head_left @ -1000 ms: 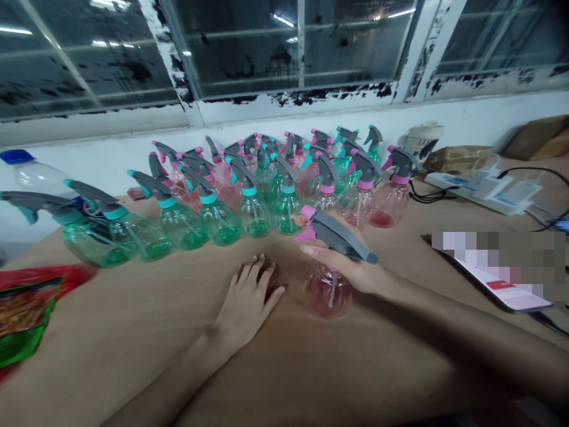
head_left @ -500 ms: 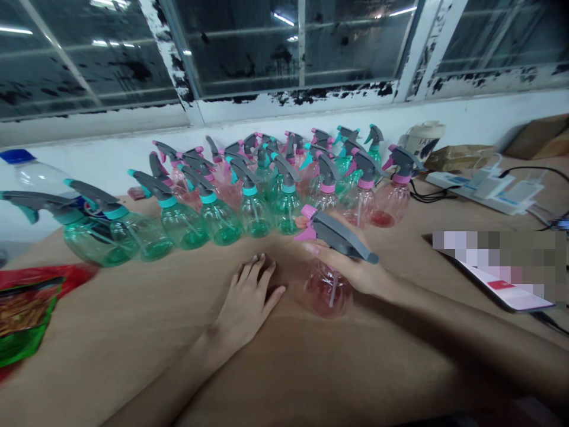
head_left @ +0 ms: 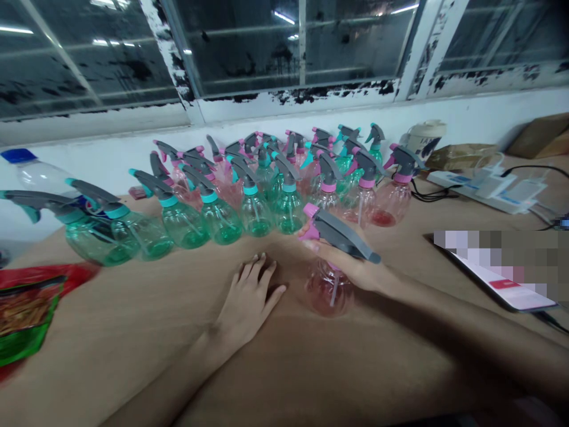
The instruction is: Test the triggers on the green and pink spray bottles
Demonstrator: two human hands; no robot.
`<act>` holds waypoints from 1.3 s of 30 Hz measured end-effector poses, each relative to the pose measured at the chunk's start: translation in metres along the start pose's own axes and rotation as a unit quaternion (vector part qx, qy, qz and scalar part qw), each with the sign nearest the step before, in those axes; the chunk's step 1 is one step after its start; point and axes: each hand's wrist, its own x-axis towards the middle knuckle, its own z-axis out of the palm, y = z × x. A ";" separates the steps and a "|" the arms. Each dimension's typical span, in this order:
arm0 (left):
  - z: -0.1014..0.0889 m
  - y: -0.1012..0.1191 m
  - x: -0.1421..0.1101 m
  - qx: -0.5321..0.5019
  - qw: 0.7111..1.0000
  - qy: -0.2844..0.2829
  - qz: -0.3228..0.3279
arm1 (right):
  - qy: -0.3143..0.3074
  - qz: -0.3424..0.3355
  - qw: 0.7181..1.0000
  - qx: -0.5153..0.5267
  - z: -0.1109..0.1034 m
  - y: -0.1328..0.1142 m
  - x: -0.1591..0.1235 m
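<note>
A clear pink spray bottle [head_left: 328,296] with a grey and pink trigger head stands upright on the table. My right hand [head_left: 344,261] is wrapped round its neck just under the head, so part of the neck is hidden. To its left, my left hand [head_left: 249,290] lies flat on the tabletop with its fingers spread, holding nothing. Beyond both hands is a front row of spray bottles; the closest to my fingers is a green one with a turquoise collar [head_left: 290,210]. A pink spray bottle [head_left: 393,201] ends this row on the right.
Several more green and pink spray bottles crowd behind, near the wall. At left are a blue-capped plastic bottle [head_left: 33,172] and a red and green packet [head_left: 31,308]. At right lie a phone or tablet [head_left: 518,296], a power strip [head_left: 471,187] with cables, and a white tub [head_left: 424,139].
Hardly anything differs. The view has shifted very slightly; my right hand keeps its hold on the spray bottle, and my left hand rests in the same spot.
</note>
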 end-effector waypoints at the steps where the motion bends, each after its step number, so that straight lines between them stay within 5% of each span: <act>1: 0.000 0.000 0.000 -0.001 1.000 0.002 0.001 | 0.001 -0.001 1.000 -0.002 0.000 0.000 0.000; 39: -0.001 0.000 0.000 0.003 1.000 -0.010 -0.001 | 0.016 0.012 1.000 0.008 0.001 0.003 -0.002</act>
